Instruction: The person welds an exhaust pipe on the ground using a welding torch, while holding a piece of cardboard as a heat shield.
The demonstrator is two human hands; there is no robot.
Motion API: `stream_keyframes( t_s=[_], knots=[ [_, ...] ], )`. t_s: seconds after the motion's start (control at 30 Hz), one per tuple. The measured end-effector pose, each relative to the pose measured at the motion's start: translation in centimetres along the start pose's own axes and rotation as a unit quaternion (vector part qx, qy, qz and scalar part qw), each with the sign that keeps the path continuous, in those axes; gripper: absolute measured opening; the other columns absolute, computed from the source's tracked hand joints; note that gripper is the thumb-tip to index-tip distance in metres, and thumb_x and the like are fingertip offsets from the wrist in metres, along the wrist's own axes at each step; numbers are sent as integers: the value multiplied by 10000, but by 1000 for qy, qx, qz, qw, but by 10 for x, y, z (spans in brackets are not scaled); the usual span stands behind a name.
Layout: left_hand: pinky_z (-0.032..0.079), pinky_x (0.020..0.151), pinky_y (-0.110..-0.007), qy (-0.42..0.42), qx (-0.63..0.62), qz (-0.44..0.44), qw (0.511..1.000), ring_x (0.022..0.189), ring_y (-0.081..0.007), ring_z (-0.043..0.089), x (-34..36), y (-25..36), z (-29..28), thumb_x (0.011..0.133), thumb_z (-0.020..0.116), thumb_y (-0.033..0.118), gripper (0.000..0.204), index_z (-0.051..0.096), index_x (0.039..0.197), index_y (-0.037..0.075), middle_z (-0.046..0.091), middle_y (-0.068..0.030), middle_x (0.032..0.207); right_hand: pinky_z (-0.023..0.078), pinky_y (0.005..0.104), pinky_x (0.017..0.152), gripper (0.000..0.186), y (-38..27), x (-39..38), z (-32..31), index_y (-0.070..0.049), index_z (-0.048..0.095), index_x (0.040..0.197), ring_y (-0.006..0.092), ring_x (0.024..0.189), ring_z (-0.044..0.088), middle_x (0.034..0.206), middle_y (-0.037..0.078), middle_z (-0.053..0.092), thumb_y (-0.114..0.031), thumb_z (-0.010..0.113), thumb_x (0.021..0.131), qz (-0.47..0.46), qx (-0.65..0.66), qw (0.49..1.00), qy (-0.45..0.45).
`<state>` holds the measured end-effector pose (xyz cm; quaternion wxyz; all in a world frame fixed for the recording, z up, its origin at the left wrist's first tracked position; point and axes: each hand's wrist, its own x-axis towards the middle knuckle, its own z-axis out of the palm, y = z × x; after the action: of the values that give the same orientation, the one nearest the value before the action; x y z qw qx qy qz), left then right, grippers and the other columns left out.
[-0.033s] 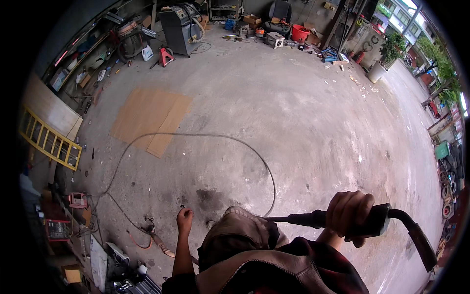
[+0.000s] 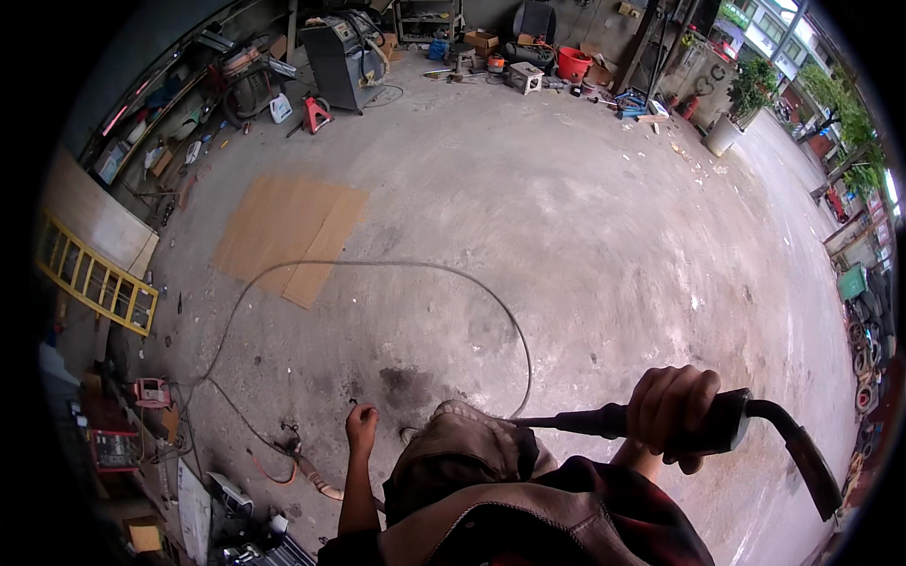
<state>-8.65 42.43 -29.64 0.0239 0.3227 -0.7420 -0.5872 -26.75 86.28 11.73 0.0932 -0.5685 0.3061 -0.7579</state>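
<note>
In the head view my right hand is wrapped round the black handle of a welding torch, whose curved neck bends down to the right. Its cable leaves leftward near my knee and loops over the concrete floor. My left hand hangs at the lower middle with fingers curled; what they hold, if anything, is too small to make out. My trouser leg and boot are between my hands, partly behind my dark, leather-trimmed clothing.
Cardboard lies left of centre. A yellow ladder, red tool and cluttered parts line the left. A grey machine, red jack stand and red bucket stand behind; potted plant and tyres are right.
The background sits slightly lower in the picture, and my left hand appears a little further right and down. My right hand keeps its hold on the torch.
</note>
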Motion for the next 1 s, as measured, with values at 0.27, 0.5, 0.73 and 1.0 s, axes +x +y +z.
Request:
stream_keyframes(
  t_s=[0.27,0.5,0.73,1.0],
  knots=[
    [525,583,-299,7,-14,-171,985,719,-172,662,-79,-47,-10,847,636,112,206,657,1021,2,687,-98,870,477,335,374,349,-13,4,28,-14,477,989,241,431,576,635,166,603,-183,752,855,-42,13,998,53],
    [461,500,-356,-43,-138,-254,956,543,-208,510,-103,-197,-77,794,534,217,129,546,759,94,496,-65,660,266,292,299,276,-2,21,64,25,527,819,173,350,439,583,132,534,-199,615,955,-100,59,983,143],
    [463,518,-354,-103,405,110,902,559,-204,582,-88,-193,-58,787,570,168,267,522,545,66,564,-31,574,452,322,368,257,-1,21,61,21,528,974,235,450,576,698,186,579,-219,618,951,-75,87,993,-13],
    [547,607,-317,12,-44,-167,985,697,-218,665,-100,-93,-25,813,598,98,219,651,966,-48,671,-118,815,403,328,360,182,-1,21,59,72,522,913,245,445,531,684,193,551,-95,588,945,-72,85,994,-25]
  ],
)
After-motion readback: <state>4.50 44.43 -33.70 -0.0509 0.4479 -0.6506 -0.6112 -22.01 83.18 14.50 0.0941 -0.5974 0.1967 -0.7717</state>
